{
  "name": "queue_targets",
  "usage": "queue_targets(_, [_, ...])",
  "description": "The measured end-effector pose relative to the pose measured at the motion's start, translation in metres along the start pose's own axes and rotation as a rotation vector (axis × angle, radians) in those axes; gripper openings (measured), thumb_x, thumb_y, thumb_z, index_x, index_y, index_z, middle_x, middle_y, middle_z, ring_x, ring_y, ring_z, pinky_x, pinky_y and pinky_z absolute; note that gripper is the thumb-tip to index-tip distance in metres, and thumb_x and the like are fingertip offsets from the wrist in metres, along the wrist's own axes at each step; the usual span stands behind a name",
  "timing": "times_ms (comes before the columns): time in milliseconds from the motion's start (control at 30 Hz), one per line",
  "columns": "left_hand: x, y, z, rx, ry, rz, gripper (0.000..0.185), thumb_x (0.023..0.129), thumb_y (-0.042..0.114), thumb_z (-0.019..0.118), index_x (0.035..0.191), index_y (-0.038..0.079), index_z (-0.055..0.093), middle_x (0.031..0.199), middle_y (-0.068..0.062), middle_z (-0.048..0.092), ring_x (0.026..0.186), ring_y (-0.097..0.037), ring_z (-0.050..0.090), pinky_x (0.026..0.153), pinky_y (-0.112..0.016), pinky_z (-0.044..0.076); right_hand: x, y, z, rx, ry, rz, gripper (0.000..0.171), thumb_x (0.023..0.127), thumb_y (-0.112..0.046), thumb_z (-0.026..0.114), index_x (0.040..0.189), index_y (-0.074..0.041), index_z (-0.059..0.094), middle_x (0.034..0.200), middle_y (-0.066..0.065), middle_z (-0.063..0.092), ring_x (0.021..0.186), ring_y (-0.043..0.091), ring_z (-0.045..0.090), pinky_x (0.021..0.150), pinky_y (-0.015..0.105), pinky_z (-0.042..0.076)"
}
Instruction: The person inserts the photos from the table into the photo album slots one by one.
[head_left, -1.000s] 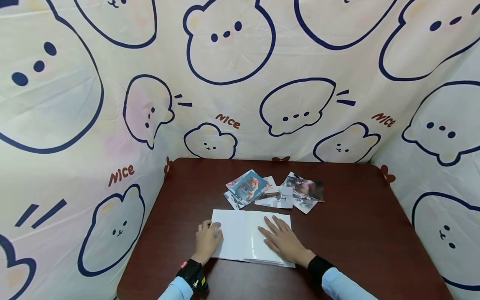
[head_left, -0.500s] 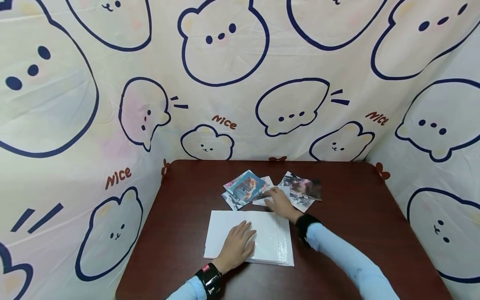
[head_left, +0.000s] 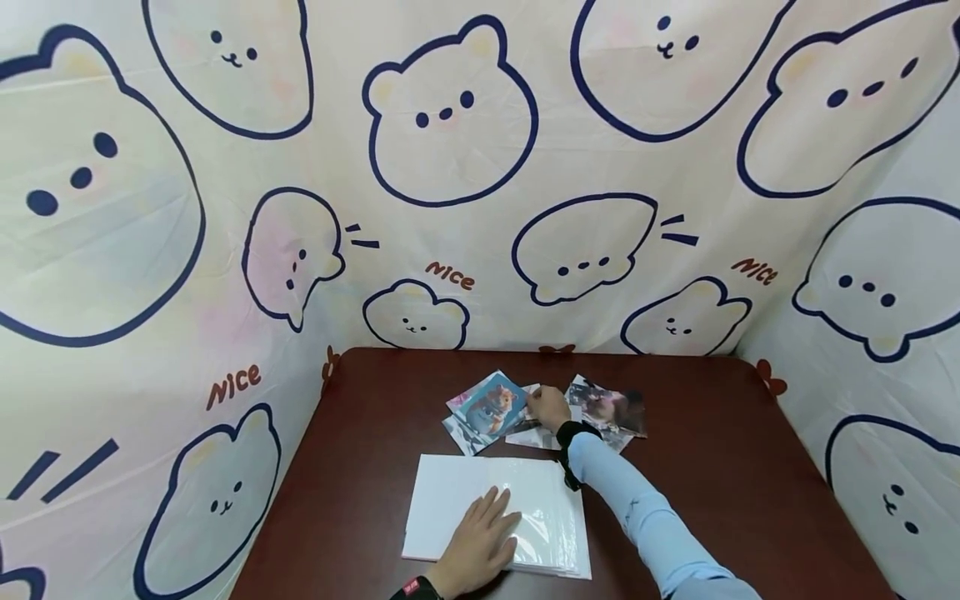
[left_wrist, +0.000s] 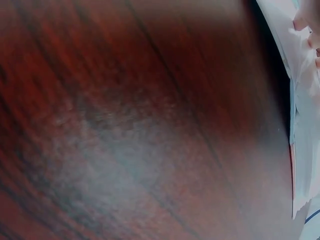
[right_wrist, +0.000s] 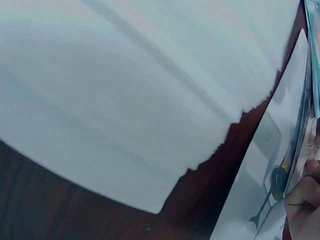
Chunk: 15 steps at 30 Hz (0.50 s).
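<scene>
A white album [head_left: 442, 500] with clear, glossy sleeves lies spread on the table. My left hand [head_left: 478, 542] rests on its pages near the middle, fingers extended; the left wrist view catches only fingertips and the page edges [left_wrist: 302, 115]. Beyond the album, my right hand [head_left: 551, 408] is among loose photos, its fingers curled at the right edge of a blue picture card [head_left: 491, 408]. In the right wrist view the thumb and fingers [right_wrist: 304, 200] pinch at the edge of a photo, beside a pale picture [right_wrist: 265, 170]. The palm hides part of the pile.
More photos, including a dark one [head_left: 615, 410], lie right of the right hand. The brown table [head_left: 712, 492] ends at a cartoon-printed cloth [head_left: 450, 242] at the back and sides. The right sleeve [head_left: 637, 508] reaches across the table past the album's right edge.
My right hand has left the album's right page and moved forward to the photos. My left hand has slid from the album's left edge onto its middle. The head view has tilted up slightly.
</scene>
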<state>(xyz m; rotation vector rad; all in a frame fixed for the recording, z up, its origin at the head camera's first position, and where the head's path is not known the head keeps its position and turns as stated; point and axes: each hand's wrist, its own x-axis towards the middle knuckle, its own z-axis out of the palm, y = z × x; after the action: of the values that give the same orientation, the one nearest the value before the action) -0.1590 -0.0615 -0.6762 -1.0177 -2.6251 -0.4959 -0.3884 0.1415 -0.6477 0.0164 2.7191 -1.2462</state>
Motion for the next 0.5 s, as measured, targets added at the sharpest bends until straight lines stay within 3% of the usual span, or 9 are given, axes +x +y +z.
queue_targets(133, [-0.002,0.001,0.0,-0.02,0.002,-0.021,0.033,0.097,0.027,0.053,0.127,0.015,0.06,0.145,-0.017,0.044,0.135,-0.038,0.039,0.1,-0.052,0.04,-0.002,-0.003,0.002,0.047,0.015,-0.019,0.036,0.097,-0.019,0.051,0.065,-0.006,0.06,0.061,0.008,0.058,0.051,0.021,0.046,0.048,0.033,0.033])
queue_targets(200, [-0.002,0.001,-0.001,-0.028,0.003,-0.035,0.033,0.097,0.027,0.052,0.127,0.015,0.06,0.145,-0.016,0.044,0.135,-0.037,0.038,0.101,-0.052,0.039,-0.003,-0.007,0.003,0.066,0.027,-0.03,0.038,0.097,-0.018,0.05,0.061,-0.006,0.054,0.059,0.009,0.056,0.05,0.021,0.042,0.048,0.033,0.031])
queue_targets(300, [-0.004,0.0,0.0,-0.039,0.01,-0.043,0.032,0.098,0.028,0.051,0.126,0.016,0.06,0.145,-0.016,0.044,0.135,-0.037,0.038,0.1,-0.052,0.04,-0.007,-0.012,0.002,0.087,0.04,-0.03,0.027,0.098,-0.019,0.049,0.076,-0.005,0.059,0.069,0.009,0.059,0.057,0.02,0.048,0.054,0.033,0.037])
queue_targets(433, [-0.001,-0.004,0.001,-0.094,0.068,-0.053,0.028,0.096,0.022,0.054,0.122,0.015,0.062,0.14,-0.017,0.049,0.13,-0.036,0.044,0.099,-0.051,0.041,-0.012,-0.015,-0.004,0.157,0.077,-0.041,0.025,0.1,-0.019,0.046,0.109,0.0,0.06,0.09,0.016,0.063,0.07,0.023,0.057,0.066,0.037,0.044])
queue_targets(500, [0.005,-0.009,0.001,-0.152,0.127,-0.086,0.026,0.095,0.018,0.055,0.119,0.012,0.063,0.135,-0.016,0.053,0.126,-0.034,0.049,0.098,-0.049,0.043,-0.013,-0.016,-0.01,0.191,0.125,-0.069,0.025,0.101,-0.018,0.046,0.111,0.001,0.059,0.093,0.02,0.063,0.07,0.023,0.058,0.068,0.038,0.045])
